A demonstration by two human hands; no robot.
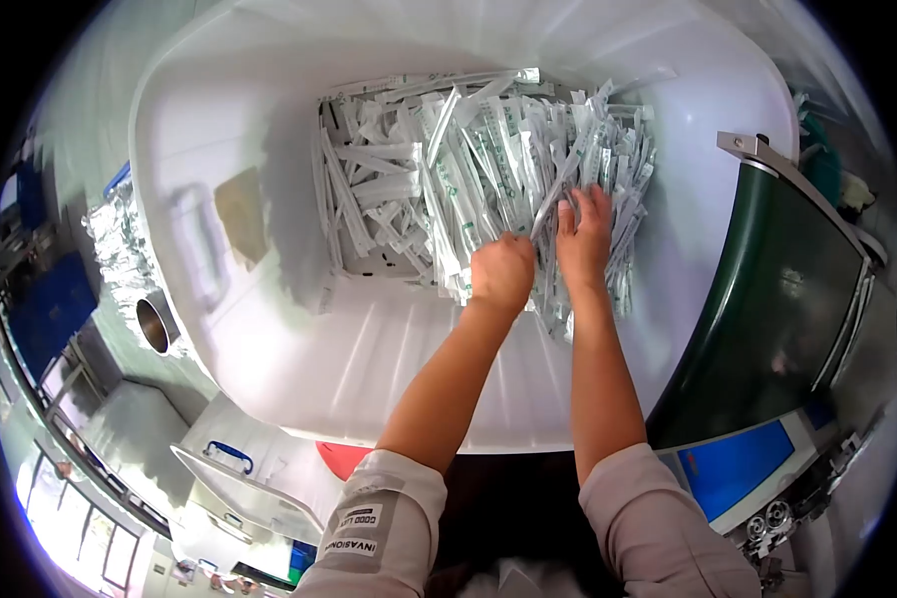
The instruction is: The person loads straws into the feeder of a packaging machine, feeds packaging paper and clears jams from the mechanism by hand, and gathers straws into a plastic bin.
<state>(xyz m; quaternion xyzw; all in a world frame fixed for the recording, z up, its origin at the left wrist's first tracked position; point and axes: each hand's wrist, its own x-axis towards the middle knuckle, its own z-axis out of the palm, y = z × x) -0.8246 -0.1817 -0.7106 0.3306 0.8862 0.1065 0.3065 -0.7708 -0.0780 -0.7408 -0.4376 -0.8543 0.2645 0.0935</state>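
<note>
Pale sleeves (663,523) lead to two hands inside a white tub (369,349). Slim, shiny silver-white packets (463,199) with green print lie heaped there. Left hand (503,274): fisted, contents unclear. Right hand (582,239): loosely open, fingers touching packets.

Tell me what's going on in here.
A person is working bare-handed in a large white bin, among a heap of slim, printed packets. The left hand is curled like a fist over them, hiding anything it holds. The right hand reaches in beside it; its grip is unclear. A dark green surface stands right of the bin.
</note>
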